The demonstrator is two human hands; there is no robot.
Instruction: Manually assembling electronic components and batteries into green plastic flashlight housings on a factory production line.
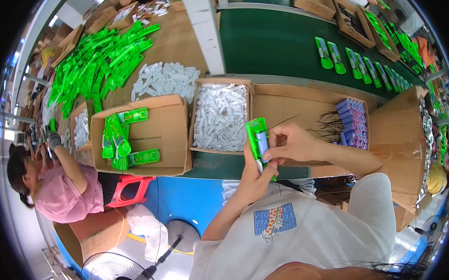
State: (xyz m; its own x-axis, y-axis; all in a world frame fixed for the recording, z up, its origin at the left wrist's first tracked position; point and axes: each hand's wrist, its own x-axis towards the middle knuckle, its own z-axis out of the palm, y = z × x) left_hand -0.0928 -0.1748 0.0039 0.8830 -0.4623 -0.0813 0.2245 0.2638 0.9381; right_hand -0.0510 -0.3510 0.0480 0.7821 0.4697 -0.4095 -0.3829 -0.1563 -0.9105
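Cardboard box (170, 126) of green plastic casings (115, 135) at left, then box of small whitish plastic parts (221, 115). Left hand (252, 178) is closed round one green casing (253, 133) in front of the person, purple cylinder (262, 141) lying inside; right hand (294, 143) is at its right side, fingers curled, thumb at the cylinder, can't tell if gripping. Far right, wired purple cylinders (353, 118) fill the right end of a long carton (293, 103).

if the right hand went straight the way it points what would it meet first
Probably the purple cylinder in the green case; the right hand seems to touch it, though depth is unclear.
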